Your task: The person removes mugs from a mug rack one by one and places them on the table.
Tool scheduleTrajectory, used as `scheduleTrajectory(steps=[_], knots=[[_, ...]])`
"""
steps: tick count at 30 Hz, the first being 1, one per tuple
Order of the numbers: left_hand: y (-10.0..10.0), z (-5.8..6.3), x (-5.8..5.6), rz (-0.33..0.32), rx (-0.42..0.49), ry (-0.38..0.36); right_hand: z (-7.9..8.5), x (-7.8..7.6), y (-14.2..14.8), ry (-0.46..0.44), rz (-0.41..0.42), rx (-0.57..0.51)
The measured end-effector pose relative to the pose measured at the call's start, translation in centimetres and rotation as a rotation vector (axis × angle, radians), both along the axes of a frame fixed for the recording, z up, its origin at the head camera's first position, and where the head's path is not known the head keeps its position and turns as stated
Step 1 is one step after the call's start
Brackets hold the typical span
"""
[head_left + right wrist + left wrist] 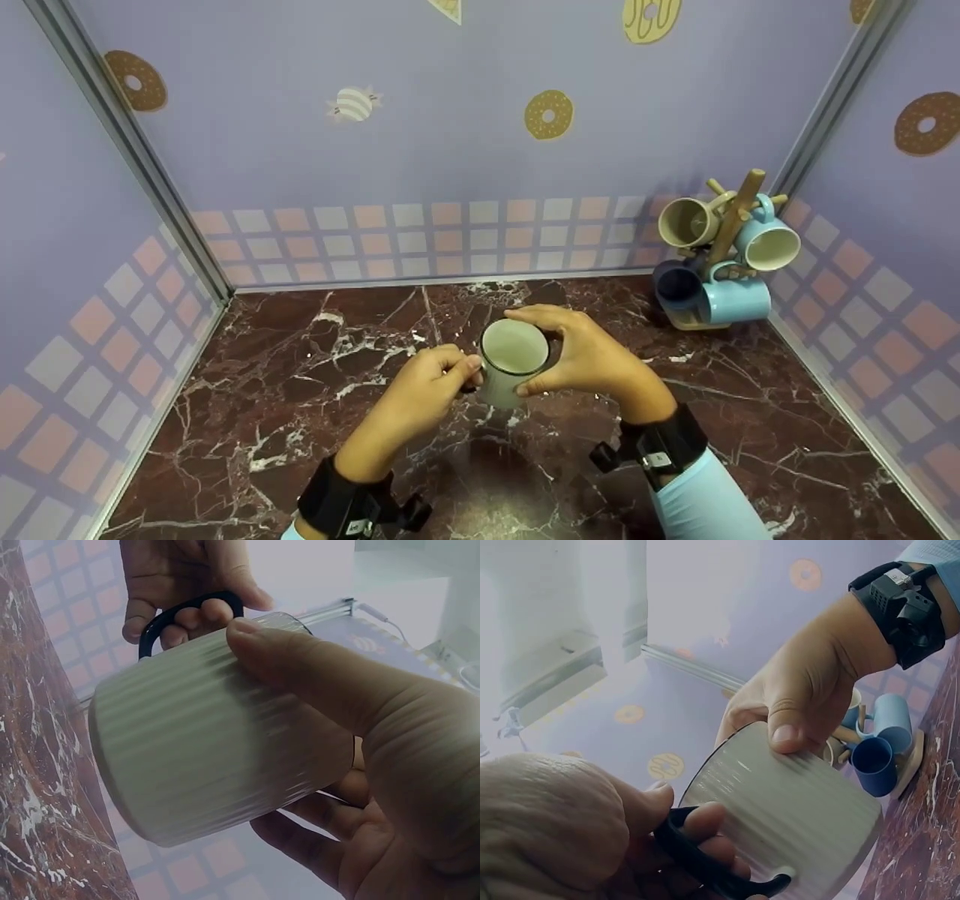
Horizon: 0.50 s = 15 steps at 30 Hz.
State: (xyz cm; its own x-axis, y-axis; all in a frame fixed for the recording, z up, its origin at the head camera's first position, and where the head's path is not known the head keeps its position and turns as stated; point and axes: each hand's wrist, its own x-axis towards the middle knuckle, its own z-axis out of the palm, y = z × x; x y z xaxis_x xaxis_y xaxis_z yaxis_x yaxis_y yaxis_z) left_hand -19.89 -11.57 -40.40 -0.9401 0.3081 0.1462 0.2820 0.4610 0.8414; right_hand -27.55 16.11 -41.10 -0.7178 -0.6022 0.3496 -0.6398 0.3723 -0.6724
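A whitish ribbed mug [504, 382] with a dark rim and black handle [705, 859] is held above the dark red marbled tabletop, its mouth tilted toward the head camera. My left hand [427, 386] grips the handle, with fingers hooked through the loop in both wrist views. On the other side, my right hand [592, 360] holds the mug body near the rim, thumb on the near side and fingers round the far side. The ribbed wall [195, 742] fills much of the right wrist view. In the head view, the inside of the mug shows pale and bare.
At the back right stands a wooden mug tree [739, 210]. On it hang a beige mug [679, 223], a light blue mug [772, 247], a dark blue mug [675, 289] and another light blue mug [742, 301]. Patterned walls enclose the marbled tabletop [300, 435].
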Motion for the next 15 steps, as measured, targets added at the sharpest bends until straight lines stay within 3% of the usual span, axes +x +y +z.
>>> scheduleTrajectory(steps=[7, 15], knots=[[-0.06, -0.02, -0.15, 0.059, 0.012, 0.015, -0.3, -0.21, -0.12, -0.01, -0.007, -0.014], [-0.17, -0.04, -0.31, 0.119, 0.144, 0.015, -0.16, -0.02, -0.56, 0.0, -0.083, -0.064]])
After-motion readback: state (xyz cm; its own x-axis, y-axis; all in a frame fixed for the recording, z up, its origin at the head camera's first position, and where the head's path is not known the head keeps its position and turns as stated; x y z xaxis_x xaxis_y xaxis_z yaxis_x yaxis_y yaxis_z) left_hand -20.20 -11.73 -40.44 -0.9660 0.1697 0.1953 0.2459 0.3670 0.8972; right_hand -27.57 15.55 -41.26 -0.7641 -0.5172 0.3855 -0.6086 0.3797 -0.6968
